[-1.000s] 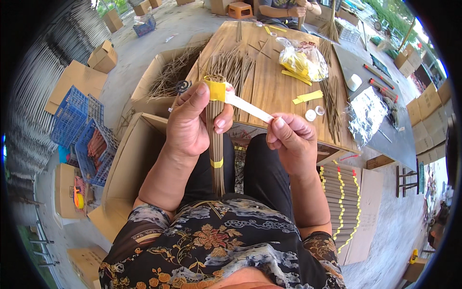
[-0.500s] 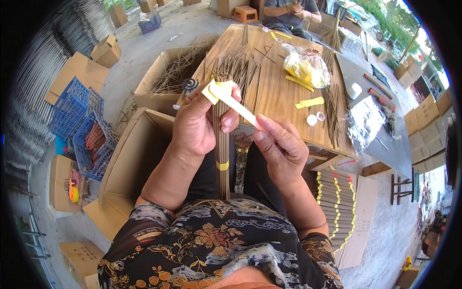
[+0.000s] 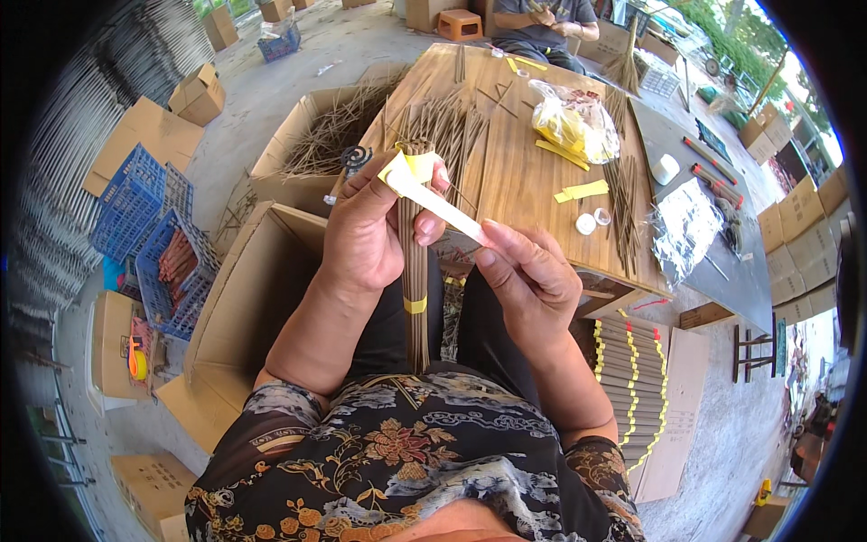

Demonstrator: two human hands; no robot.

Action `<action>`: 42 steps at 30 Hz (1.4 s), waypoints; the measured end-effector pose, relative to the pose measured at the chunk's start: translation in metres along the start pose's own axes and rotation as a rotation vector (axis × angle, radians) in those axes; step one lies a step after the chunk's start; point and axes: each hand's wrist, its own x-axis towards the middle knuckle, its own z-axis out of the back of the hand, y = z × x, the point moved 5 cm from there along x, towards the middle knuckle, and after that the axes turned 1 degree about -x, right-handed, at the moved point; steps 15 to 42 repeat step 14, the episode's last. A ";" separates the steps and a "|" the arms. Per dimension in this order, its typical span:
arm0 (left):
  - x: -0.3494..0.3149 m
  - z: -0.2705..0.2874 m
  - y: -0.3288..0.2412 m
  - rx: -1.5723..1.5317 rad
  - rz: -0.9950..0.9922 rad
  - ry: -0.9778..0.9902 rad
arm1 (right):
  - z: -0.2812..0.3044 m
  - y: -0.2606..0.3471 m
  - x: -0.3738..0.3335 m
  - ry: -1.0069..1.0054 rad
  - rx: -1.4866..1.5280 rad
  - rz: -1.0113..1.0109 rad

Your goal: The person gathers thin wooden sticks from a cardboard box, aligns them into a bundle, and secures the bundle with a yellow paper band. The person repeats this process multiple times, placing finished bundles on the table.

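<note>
My left hand (image 3: 366, 239) is closed around a bundle of thin brown incense sticks (image 3: 415, 271) that stands nearly upright, its lower end near my lap. A yellow paper strip (image 3: 440, 206) with a pale underside curls around the top of the bundle and slants down to the right. Its free end is pinched between the thumb and fingers of my right hand (image 3: 531, 275). Part of the strip lies under my left thumb. Lower down, a narrow yellow band (image 3: 415, 306) circles the same bundle.
Loose sticks (image 3: 442, 122) and a plastic bag of yellow strips (image 3: 573, 126) lie on the wooden table (image 3: 506, 199). An open carton (image 3: 257, 289) stands at my left. Banded bundles (image 3: 629, 384) lie on cardboard at right. Another person (image 3: 542, 27) sits across the table.
The strip's upper part has turned slightly around the bundle top, showing more yellow there. My hands have barely shifted. The person opposite has moved their hands.
</note>
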 end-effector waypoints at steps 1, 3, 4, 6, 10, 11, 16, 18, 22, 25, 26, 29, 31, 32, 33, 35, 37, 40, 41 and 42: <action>0.000 0.000 0.000 -0.001 -0.005 0.009 | 0.000 -0.001 -0.001 0.000 0.014 -0.009; 0.000 0.001 0.001 -0.002 -0.014 0.028 | 0.000 0.000 0.003 -0.016 0.003 0.023; 0.000 0.000 0.002 0.017 -0.015 0.022 | 0.000 0.001 0.004 -0.025 -0.004 0.038; -0.002 -0.003 0.003 0.055 -0.016 0.010 | 0.001 0.001 0.005 -0.014 -0.022 0.016; 0.000 -0.002 0.001 0.011 -0.028 -0.017 | 0.000 0.001 0.004 0.001 0.002 0.034; 0.001 0.000 0.000 0.022 -0.029 -0.011 | 0.000 0.000 0.003 0.005 0.006 0.024; 0.002 0.005 -0.004 0.084 -0.023 0.027 | 0.000 -0.002 0.001 0.019 0.019 -0.002; 0.002 0.005 -0.004 0.084 -0.023 0.027 | 0.000 -0.002 0.001 0.019 0.019 -0.002; 0.002 0.005 -0.004 0.084 -0.023 0.027 | 0.000 -0.002 0.001 0.019 0.019 -0.002; 0.002 0.005 -0.004 0.084 -0.023 0.027 | 0.000 -0.002 0.001 0.019 0.019 -0.002; 0.002 0.005 -0.004 0.084 -0.023 0.027 | 0.000 -0.002 0.001 0.019 0.019 -0.002; 0.002 0.005 -0.004 0.084 -0.023 0.027 | 0.000 -0.002 0.001 0.019 0.019 -0.002; 0.002 0.005 -0.004 0.084 -0.023 0.027 | 0.000 -0.002 0.001 0.019 0.019 -0.002; 0.002 0.005 -0.004 0.084 -0.023 0.027 | 0.000 -0.002 0.001 0.019 0.019 -0.002; 0.002 0.005 -0.004 0.084 -0.023 0.027 | 0.000 -0.002 0.001 0.019 0.019 -0.002; 0.002 0.005 -0.004 0.084 -0.023 0.027 | 0.000 -0.002 0.001 0.019 0.019 -0.002; 0.002 0.005 -0.004 0.084 -0.023 0.027 | 0.000 -0.002 0.001 0.019 0.019 -0.002; 0.002 0.005 -0.004 0.084 -0.023 0.027 | 0.000 -0.002 0.001 0.019 0.019 -0.002; 0.002 0.005 -0.004 0.084 -0.023 0.027 | 0.000 -0.002 0.001 0.019 0.019 -0.002; 0.002 0.005 -0.004 0.084 -0.023 0.027 | 0.000 -0.002 0.001 0.019 0.019 -0.002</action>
